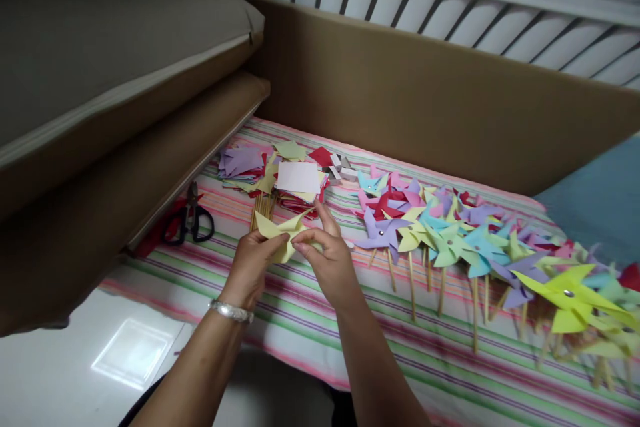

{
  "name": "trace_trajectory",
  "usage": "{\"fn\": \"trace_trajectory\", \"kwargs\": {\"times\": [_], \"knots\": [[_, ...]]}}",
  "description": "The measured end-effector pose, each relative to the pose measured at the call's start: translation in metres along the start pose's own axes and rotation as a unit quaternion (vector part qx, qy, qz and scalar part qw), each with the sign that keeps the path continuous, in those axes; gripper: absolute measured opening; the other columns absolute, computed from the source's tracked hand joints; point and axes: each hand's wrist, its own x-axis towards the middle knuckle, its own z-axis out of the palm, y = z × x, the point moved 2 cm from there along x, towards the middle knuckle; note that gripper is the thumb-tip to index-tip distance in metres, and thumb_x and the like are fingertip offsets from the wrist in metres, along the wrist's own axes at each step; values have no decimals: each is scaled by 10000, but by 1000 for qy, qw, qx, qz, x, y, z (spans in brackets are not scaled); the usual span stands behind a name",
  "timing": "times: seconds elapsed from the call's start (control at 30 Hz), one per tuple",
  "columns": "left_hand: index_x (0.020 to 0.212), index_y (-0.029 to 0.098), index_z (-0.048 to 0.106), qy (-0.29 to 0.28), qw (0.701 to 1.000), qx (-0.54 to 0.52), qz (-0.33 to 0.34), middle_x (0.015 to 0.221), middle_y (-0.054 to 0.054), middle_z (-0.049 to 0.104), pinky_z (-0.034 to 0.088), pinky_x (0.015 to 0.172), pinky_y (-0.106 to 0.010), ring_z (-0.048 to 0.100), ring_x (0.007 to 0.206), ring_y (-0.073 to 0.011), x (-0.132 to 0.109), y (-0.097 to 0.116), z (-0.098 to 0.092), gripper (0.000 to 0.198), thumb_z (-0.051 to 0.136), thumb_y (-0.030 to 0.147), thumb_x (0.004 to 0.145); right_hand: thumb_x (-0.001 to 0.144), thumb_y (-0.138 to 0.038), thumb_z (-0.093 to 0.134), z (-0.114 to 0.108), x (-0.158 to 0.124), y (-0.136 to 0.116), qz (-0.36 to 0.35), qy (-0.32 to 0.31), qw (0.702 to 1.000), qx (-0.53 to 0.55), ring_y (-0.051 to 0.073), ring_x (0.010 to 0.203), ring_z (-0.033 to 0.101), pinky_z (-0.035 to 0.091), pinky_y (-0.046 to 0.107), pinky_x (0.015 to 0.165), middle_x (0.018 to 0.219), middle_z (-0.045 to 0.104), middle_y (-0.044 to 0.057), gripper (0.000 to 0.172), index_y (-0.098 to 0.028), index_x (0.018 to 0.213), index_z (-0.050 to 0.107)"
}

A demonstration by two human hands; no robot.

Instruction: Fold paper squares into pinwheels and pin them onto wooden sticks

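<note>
A pale yellow paper pinwheel (283,229), partly folded, is held between both hands above the striped cloth (210,283). My left hand (250,263) pinches its left side, the thumb pressed near the middle. My right hand (327,255) has thumb and index finger closed at the paper's right edge by the centre; anything small between those fingertips is hidden. Just beyond the hands lie a bundle of thin wooden sticks (263,205) and a stack of coloured paper squares (299,178) with a white one on top.
Many finished pinwheels (450,243) on sticks spread to the right. Black-handled scissors (190,217) lie at left beside stacked cushions (150,100). More cut paper (242,163) and small white boxes (345,170) sit farther back, before a brown padded panel (400,87).
</note>
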Motion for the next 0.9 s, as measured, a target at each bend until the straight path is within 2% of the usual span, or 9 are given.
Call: {"fn": "trace_trajectory", "kwargs": {"times": [0.17,0.5,0.7,0.9], "knots": [[805,123,721,-27,1000,-1,-4,772,-77,713,434,640,-258,614,659,-157,-1,0,0,283,771,254,559,732,-200,611,2,1,1,9,0,1000,8,226,1354,233,154,436,1101,1433,361,3,87,-234,726,690],[805,126,727,-45,999,8,-15,745,-80,712,434,609,-265,616,635,-168,-5,-2,1,308,784,259,534,726,-214,615,1,1,7,20,-13,1000,17,234,1347,254,161,456,1095,1408,403,18,82,-234,728,695],[807,126,722,-47,999,0,-8,743,-72,711,440,631,-272,615,626,-162,-4,-1,2,289,773,249,550,727,-235,620,2,1,10,31,-9,999,18,225,1340,273,173,426,1096,1403,405,35,63,-224,733,681],[805,123,720,-40,999,6,-6,718,-68,707,438,605,-269,614,609,-167,-4,-1,0,293,772,254,548,739,-233,608,2,0,8,13,-2,1000,2,219,1335,282,187,416,1091,1415,389,37,67,-219,731,672]]}}
